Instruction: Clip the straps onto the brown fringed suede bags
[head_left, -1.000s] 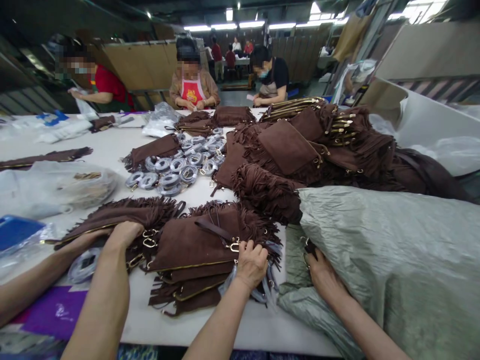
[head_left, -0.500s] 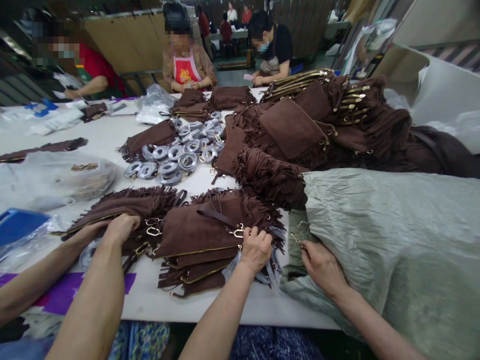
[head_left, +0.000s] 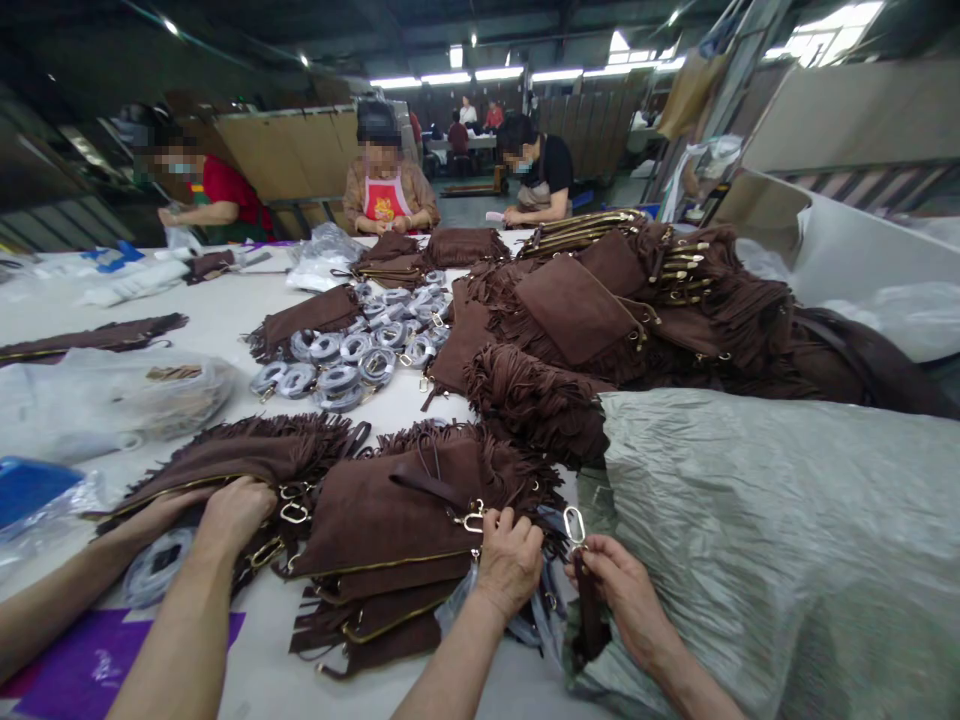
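Note:
In the head view, my left hand [head_left: 511, 562] is curled closed at the right end of a dark brown fringed bag [head_left: 390, 505], beside its gold clasp [head_left: 473, 518]. A brown loop strap hangs across the bag, which lies on a stack of similar ones with gold zips. My right hand [head_left: 619, 590] pinches a brown wrist strap [head_left: 590, 610] just below its gold oval clip [head_left: 574, 524]. The strap dangles at the edge of a grey-green plastic sheet [head_left: 750, 500].
To the left, a co-worker's two hands [head_left: 238, 512] work at another fringed bag [head_left: 232, 455]. Wrapped coiled straps [head_left: 376, 365] lie mid-table. A heap of brown bags [head_left: 577, 310] rises behind the sheet. Several people sit across the table.
My right hand has brought up the wrist strap, its gold clip now standing upright above the fingers. My left hand stays on the bag. The view has tilted upward.

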